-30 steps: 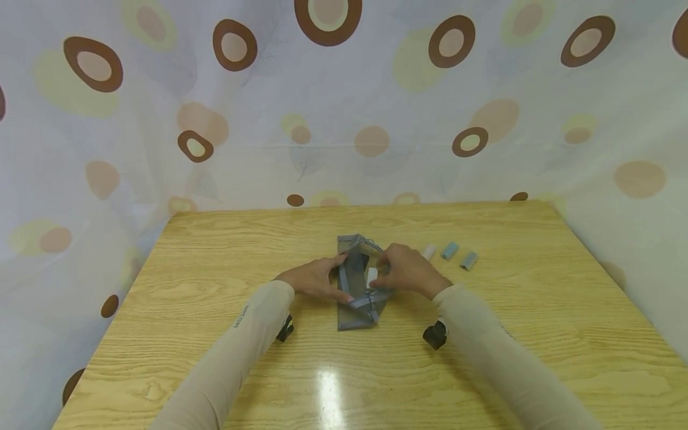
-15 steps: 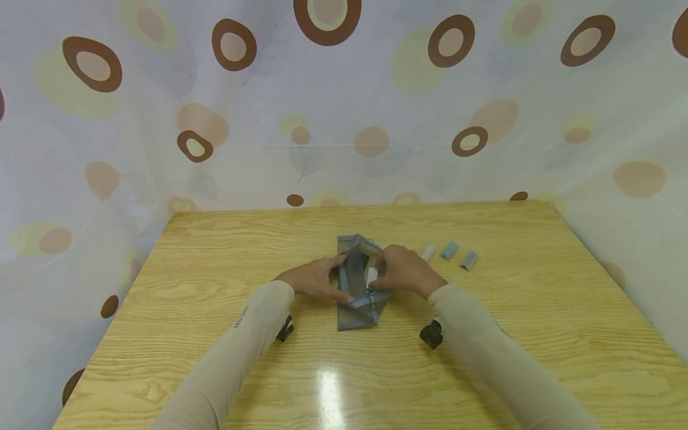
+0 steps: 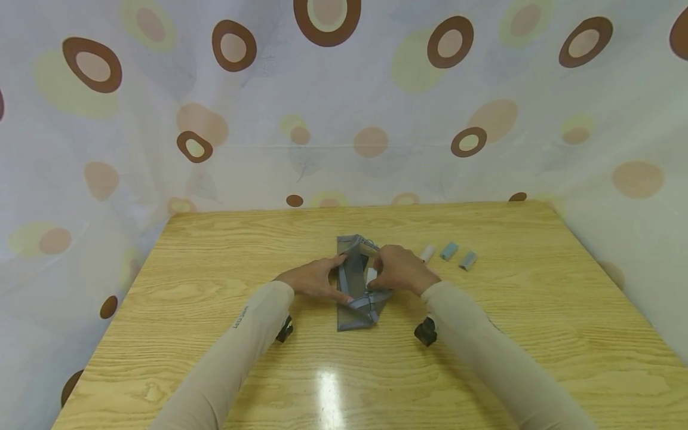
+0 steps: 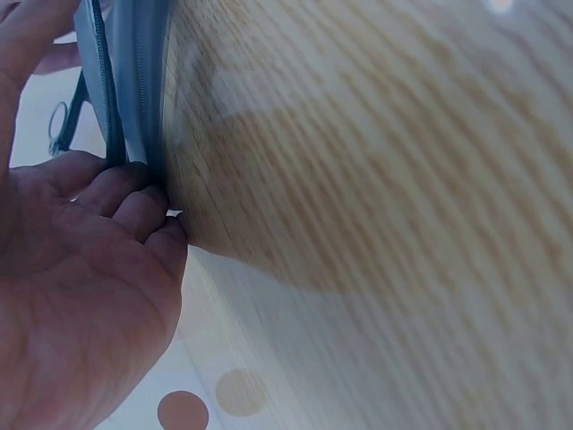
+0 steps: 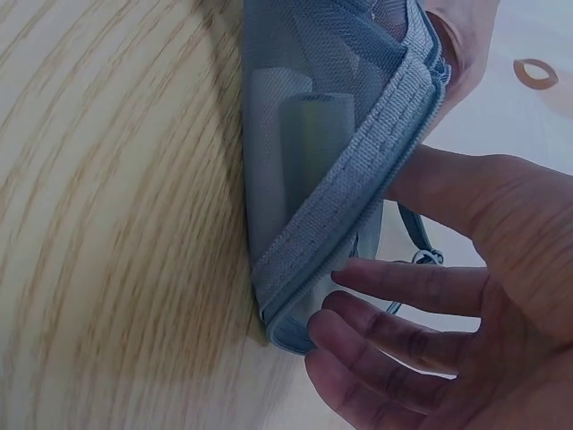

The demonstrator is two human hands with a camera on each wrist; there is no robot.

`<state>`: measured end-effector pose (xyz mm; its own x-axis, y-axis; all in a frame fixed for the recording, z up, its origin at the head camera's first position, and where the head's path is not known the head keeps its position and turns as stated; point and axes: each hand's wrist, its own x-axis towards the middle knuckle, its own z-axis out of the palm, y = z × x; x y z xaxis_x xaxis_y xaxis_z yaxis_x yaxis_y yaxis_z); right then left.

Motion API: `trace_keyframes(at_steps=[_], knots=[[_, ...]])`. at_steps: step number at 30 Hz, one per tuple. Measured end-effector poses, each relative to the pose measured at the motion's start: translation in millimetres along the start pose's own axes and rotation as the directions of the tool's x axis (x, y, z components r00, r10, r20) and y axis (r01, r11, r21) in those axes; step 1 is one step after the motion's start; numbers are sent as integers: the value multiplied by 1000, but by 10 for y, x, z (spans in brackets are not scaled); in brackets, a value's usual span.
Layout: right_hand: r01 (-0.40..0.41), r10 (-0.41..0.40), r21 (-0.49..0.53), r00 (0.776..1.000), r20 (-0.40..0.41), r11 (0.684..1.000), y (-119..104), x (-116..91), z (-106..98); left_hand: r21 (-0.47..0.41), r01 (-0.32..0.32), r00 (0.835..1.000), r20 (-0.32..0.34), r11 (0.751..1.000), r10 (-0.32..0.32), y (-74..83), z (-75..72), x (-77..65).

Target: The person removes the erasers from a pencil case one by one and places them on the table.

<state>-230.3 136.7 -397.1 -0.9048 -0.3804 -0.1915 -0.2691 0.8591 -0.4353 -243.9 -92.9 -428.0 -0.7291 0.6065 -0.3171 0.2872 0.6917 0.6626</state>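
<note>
A grey-blue mesh zipper pouch [image 3: 355,319] lies on the table with its mouth spread wide. My left hand [image 3: 314,279] grips its left rim; in the left wrist view, the fingers [image 4: 134,202] curl against the zipper edges. My right hand [image 3: 405,270] reaches over the right rim, thumb and fingers bent at the mouth. Between them a white piece [image 3: 371,275] shows inside. Through the mesh, the right wrist view shows a pale block [image 5: 273,134] and a greenish one [image 5: 318,148]. The right thumb tip is hidden behind the zipper band [image 5: 349,188], so its grasp is unclear.
Right of the pouch lie small blocks: a white one [image 3: 427,253], a blue one [image 3: 449,251] and a grey one [image 3: 468,260]. The wooden table [image 3: 215,239] meets a patterned curtain [image 3: 333,173] at the back and sides.
My right wrist and forearm have shifted slightly left, while its fingers stay at the pouch mouth. The left hand and the pouch have not visibly moved.
</note>
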Motion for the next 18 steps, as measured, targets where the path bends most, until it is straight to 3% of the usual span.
trace_keyframes(at_steps=[18], knots=[[-38,38,1,999,10,999,-67,42,15,10,-7,1000,-3,1000,7,-3,1,5]])
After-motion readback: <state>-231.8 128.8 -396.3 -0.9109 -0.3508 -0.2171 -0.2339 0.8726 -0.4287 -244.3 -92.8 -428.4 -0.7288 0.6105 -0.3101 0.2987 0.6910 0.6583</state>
